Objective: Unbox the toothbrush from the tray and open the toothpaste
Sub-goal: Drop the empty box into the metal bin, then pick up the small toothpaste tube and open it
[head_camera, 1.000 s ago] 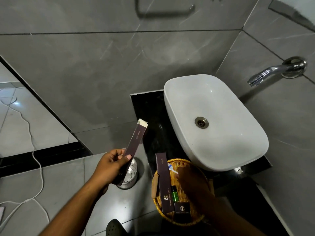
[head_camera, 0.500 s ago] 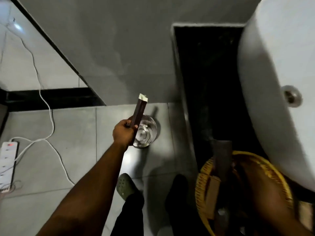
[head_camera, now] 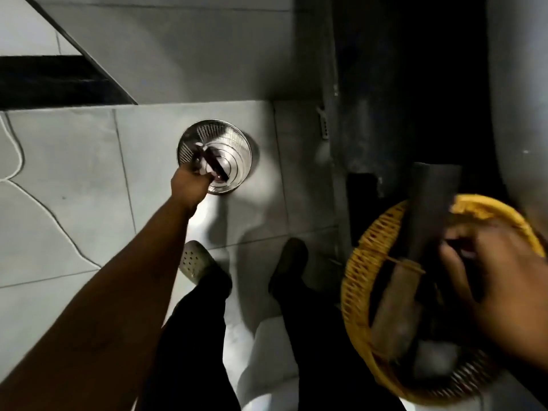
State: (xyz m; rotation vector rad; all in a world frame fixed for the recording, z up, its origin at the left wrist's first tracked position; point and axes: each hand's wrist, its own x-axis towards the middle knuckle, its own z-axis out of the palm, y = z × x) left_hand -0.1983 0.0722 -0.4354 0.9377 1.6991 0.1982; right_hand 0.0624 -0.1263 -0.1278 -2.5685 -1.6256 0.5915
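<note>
My left hand [head_camera: 191,185] reaches down to a shiny metal bin [head_camera: 189,137] on the floor, its fingers closed on the lower end of a long dark box [head_camera: 215,166] that pokes into the bin. At the right, a yellow wicker tray [head_camera: 364,253] holds a second long dark box [head_camera: 430,203] and a brown wooden piece [head_camera: 394,307]. My right hand [head_camera: 501,280] hovers over the tray, blurred, with its fingers on or near that second box. Neither a toothbrush nor toothpaste can be made out.
The tray sits on a dark counter [head_camera: 400,84] beside the white basin [head_camera: 527,84]. Below are grey floor tiles, my dark trouser legs and a perforated shoe [head_camera: 194,259]. A white cable [head_camera: 12,149] trails across the floor at the left.
The view has tilted down towards the floor. My left hand has lowered the dark box from upright above the bin down into it. My right hand stays at the tray.
</note>
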